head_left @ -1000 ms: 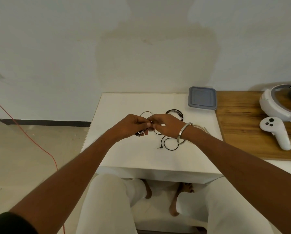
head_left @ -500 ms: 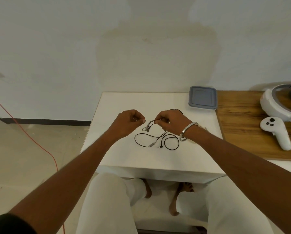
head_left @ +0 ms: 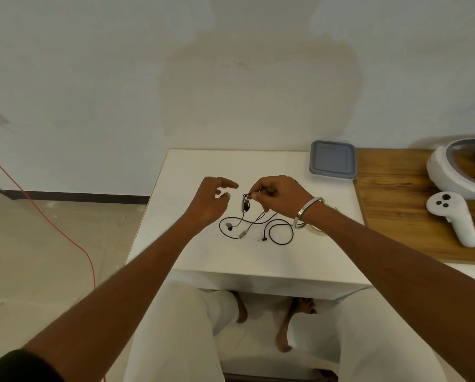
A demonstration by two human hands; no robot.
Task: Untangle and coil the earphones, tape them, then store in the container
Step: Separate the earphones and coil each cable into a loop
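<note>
While my right hand (head_left: 279, 195) pinched the earphones (head_left: 254, 223) between thumb and fingertips, one earbud and its grey inline piece hung just below the pinch, above the table (head_left: 192, 252). Rest of the cord lay loose on the white top: one loop toward the left with the second earbud on it, one rounder loop toward the right with the plug lying at its near-left edge. Cord strands crossed between the loops; not coiled, no tape on it that I could see. Left hand (head_left: 212, 201) hovered just beside the hanging earbud, apart from it, fingers loosely spread, index reaching forward, holding nothing. Bracelet (head_left: 308, 212) sat on my right wrist, just over the right loop.

Container (head_left: 332, 159), grey lid on, stood at the far right corner of the table, well apart from the cord. Wooden desk (head_left: 390, 205) joined on the right, with a white controller (head_left: 451, 216) on it and a white headset (head_left: 456, 169) behind that. Red cable (head_left: 51, 224) ran across the floor to the left. My knees and bare feet showed under the table.
</note>
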